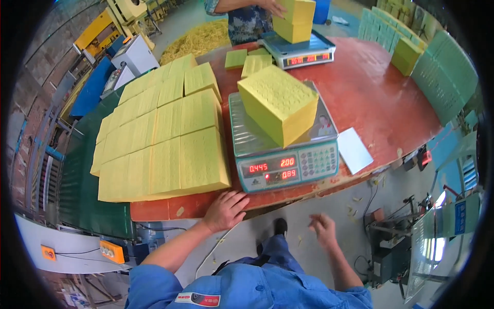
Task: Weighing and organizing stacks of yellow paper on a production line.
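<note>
My left hand (225,210) lies on the near edge of the red table, its fingers stretched out toward the corner of a scale. My right hand (323,229) hangs in the air in front of the table with curled fingers; a small dark spot shows at a fingertip, too small to name. Before me stands a digital scale (318,164) with lit red digits and a keypad. A yellow block of stacked paper (278,98), its top marked with a pattern of small cuts, sits askew on the scale's metal plate. Left of the scale, several similar yellow blocks (159,129) stand packed together in rows.
A white pad (355,150) lies right of the scale on the red table (360,98). Across it, another person's hand (271,7) touches yellow blocks on a second scale (309,54). Pale green bundles (446,72) stand at the right. A green surface (87,165) adjoins the left.
</note>
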Demonstrator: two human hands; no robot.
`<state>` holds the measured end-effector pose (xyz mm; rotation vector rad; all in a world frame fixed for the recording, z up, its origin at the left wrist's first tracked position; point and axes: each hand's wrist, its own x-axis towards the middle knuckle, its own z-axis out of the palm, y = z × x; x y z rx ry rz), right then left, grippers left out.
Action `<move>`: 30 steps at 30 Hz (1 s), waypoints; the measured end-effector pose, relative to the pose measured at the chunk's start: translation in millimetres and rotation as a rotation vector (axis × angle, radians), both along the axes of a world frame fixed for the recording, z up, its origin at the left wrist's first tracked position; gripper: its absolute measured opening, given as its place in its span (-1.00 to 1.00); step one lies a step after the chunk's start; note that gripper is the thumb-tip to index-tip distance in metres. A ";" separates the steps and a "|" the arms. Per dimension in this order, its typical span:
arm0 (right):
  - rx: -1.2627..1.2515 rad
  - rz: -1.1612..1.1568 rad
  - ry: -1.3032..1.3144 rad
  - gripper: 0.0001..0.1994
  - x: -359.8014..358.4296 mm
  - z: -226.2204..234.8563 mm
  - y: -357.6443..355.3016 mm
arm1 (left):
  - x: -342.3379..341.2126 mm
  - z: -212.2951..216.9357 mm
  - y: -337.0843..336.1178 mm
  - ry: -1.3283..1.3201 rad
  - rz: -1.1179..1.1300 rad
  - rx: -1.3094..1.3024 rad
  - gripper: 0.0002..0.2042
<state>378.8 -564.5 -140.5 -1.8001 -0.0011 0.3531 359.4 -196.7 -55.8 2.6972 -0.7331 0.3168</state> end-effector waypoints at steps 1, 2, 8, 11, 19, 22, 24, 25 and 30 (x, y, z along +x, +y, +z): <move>0.070 -0.021 -0.159 -0.83 26.7 54.4 13.4 | -3.0 -3.7 -13.3 -0.055 0.061 -0.163 -0.58; 0.142 -0.042 -0.313 -0.85 51.0 98.0 23.2 | 2.1 11.0 -32.3 -0.060 0.059 -0.314 -0.60; 0.387 -0.086 -0.608 -0.64 189.9 216.6 62.2 | 84.4 97.0 -83.1 -0.155 0.378 -1.004 -0.67; 0.464 -0.042 -0.334 -0.55 247.9 201.9 77.2 | 165.9 121.3 -81.6 0.251 0.568 -1.521 -0.40; 0.614 -0.019 -0.298 -0.52 243.6 179.7 128.0 | 239.8 114.2 -76.7 0.412 0.381 -1.732 -0.52; 0.606 -0.092 -0.241 -0.49 248.7 155.7 132.6 | 261.5 102.2 -64.4 0.601 0.324 -1.637 -0.57; 0.464 -0.072 -0.389 -0.49 239.9 169.5 127.3 | 270.2 91.4 -58.9 0.538 0.300 -1.591 -0.50; -0.211 0.041 -0.952 -0.50 253.0 132.1 93.1 | 261.5 114.6 -68.8 0.523 0.270 -1.545 -0.45; 0.231 -0.210 -0.867 -0.53 178.7 226.8 145.3 | 169.8 131.6 -16.0 0.098 0.445 -1.242 -0.27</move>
